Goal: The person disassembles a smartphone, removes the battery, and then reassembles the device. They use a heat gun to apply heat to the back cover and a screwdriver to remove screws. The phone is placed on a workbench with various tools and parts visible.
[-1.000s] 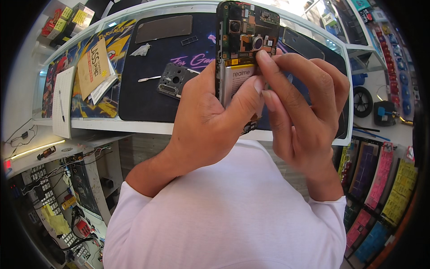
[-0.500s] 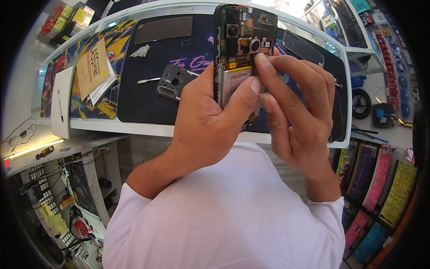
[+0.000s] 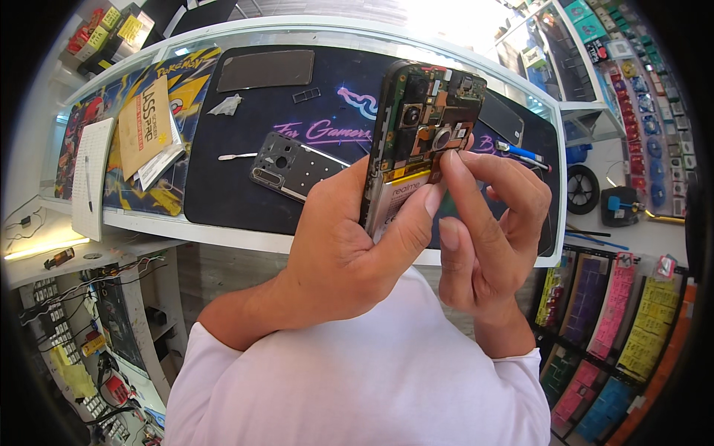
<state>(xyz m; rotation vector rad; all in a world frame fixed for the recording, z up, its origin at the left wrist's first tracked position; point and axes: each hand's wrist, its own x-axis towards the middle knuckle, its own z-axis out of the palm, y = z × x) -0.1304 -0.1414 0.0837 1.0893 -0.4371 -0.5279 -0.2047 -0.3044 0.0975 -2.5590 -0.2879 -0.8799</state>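
The opened phone (image 3: 439, 111) is in the left hand (image 3: 346, 241), above the worktop (image 3: 223, 236) and right of its middle, its long axis leaning from lower left, toward the near edge, to upper right; that hand grasps its left side, thumb over the battery (image 3: 394, 201). The right hand (image 3: 494, 223) is just beside the phone's right edge, forefinger tip apparently touching the board (image 3: 424, 141) below a round part (image 3: 443, 139), thumb parted from it. The phone's exposed back shows dark, copper-patched circuitry, a lens (image 3: 411, 114) and the silver battery's yellow top.
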